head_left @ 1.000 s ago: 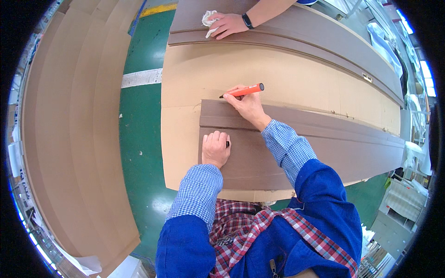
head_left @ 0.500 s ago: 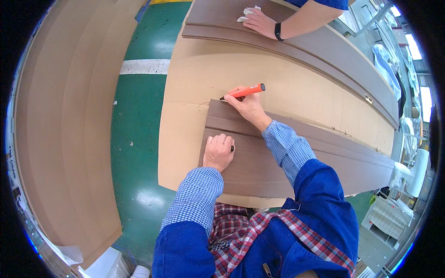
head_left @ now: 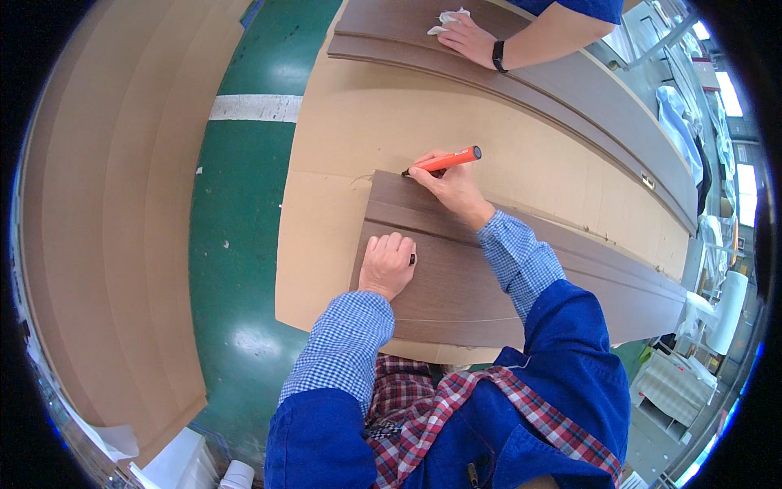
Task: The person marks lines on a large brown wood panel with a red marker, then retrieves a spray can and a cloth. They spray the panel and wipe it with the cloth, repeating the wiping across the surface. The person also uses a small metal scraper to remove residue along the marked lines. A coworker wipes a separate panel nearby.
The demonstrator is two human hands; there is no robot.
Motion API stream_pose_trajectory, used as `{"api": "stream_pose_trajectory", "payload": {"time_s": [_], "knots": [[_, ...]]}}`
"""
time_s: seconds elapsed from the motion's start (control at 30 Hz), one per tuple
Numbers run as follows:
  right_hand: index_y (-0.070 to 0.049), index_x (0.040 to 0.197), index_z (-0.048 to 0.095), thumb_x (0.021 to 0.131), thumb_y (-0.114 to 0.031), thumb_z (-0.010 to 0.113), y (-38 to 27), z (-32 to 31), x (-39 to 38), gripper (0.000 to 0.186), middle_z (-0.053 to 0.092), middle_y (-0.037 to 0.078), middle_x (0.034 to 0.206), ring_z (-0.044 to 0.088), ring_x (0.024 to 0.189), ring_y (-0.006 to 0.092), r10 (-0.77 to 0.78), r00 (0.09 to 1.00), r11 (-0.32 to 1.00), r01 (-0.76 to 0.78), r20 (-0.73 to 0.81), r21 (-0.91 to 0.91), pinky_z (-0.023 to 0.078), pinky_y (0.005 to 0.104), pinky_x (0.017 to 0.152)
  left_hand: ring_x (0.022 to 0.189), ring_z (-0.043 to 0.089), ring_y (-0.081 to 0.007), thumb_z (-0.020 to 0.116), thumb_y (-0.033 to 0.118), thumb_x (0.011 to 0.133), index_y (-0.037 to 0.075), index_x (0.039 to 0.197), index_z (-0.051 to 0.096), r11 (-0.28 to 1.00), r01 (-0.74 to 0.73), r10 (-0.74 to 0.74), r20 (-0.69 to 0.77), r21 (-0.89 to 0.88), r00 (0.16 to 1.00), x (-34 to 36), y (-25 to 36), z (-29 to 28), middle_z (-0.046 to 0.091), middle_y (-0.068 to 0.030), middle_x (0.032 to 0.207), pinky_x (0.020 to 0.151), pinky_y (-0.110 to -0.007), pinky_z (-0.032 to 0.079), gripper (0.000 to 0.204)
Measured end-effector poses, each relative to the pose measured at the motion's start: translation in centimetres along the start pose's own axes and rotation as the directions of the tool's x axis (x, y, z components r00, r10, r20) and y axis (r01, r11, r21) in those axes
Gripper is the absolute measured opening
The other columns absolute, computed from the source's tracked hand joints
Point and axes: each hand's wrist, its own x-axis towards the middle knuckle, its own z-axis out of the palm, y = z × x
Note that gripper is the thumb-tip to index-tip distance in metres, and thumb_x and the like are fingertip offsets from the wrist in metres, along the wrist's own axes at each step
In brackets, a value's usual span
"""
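Note:
A brown wood-grain panel (head_left: 456, 281) with long grooves lies on cardboard in front of me. My right hand (head_left: 452, 186) grips an orange-red marker (head_left: 448, 160), its dark tip at the panel's far edge, close to the far left corner. The marker slants, its dark rear end up to the right. Curled on the panel near its left end, my left hand (head_left: 386, 265) is closed around a small black thing (head_left: 412, 259). Only an end of that thing shows, perhaps the marker's cap; most of it is hidden by the fingers.
Across the cardboard sheet (head_left: 326, 212), another person's hand (head_left: 468, 39) with a black wristband presses a white cloth (head_left: 450, 18) on a second brown panel (head_left: 554, 81). Large brown sheets (head_left: 114, 212) stand at the left, beyond green floor (head_left: 236, 204). A white roll (head_left: 727, 312) is at the right.
My right hand and the marker have shifted right along the panel's far edge. My left hand stays in place on the panel. The view has shifted slightly.

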Motion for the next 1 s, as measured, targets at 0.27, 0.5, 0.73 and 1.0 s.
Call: {"api": "stream_pose_trajectory", "payload": {"time_s": [0.27, 0.5, 0.73, 1.0], "knots": [[0.001, 0.073, 0.063, 0.072, -0.012, 0.07, -0.9, 0.8, 1.0, 0.015, 0.061, 0.006, 0.065, 0.057, 0.061, 0.0121, 0.025, 0.999, 0.995, -0.02, 0.046, -0.096, 0.047, 0.0257, 0.057, 0.064, 0.046, -0.0226, 0.062, 0.011, 0.074, 0.009, 0.07, 0.046, 1.0, 0.007, -0.007, 0.01, -0.02, 1.0, 0.0, 0.0, -0.1, 0.043, -0.0065, 0.067, 0.061, -0.035, 0.035, 0.016], [0.002, 0.073, 0.061, 0.07, -0.015, 0.07, 0.0, 2.6, 2.7, 0.019, 0.06, 0.009, 0.064, 0.057, 0.059, 0.0141, 0.071, 0.992, 0.995, -0.063, 0.104, -0.073, 0.047, 0.0277, 0.056, 0.064, 0.047, -0.0221, 0.061, 0.01, 0.073, 0.009, 0.07, 0.046, 1.0, 0.002, -0.002, 0.005, -0.018, 1.0, -0.1, 0.0, 0.0, 0.042, -0.0062, 0.066, 0.061, -0.035, 0.035, 0.016], [0.002, 0.07, 0.058, 0.069, -0.015, 0.069, 0.8, -1.5, 1.5, 0.02, 0.058, 0.009, 0.062, 0.056, 0.058, 0.0154, 0.186, 0.977, 0.976, -0.171, 0.104, -0.135, 0.047, 0.0285, 0.056, 0.065, 0.048, -0.0223, 0.058, 0.01, 0.074, 0.01, 0.071, 0.046, 1.0, -0.004, 0.004, 0.013, -0.013, 1.0, -0.1, -0.2, -0.1, 0.043, -0.0058, 0.068, 0.062, -0.035, 0.036, 0.012], [0.001, 0.073, 0.059, 0.069, -0.017, 0.066, 1.6, -11.1, -4.4, 0.02, 0.06, 0.012, 0.064, 0.058, 0.059, 0.0198, 0.254, 0.967, 0.926, -0.239, 0.013, -0.292, 0.048, 0.0317, 0.058, 0.068, 0.048, -0.0255, 0.06, 0.008, 0.074, 0.008, 0.072, 0.047, 0.999, -0.023, 0.023, 0.002, 0.039, 1.0, 0.1, 0.6, -0.1, 0.045, -0.0081, 0.069, 0.063, -0.037, 0.035, 0.014]]}}
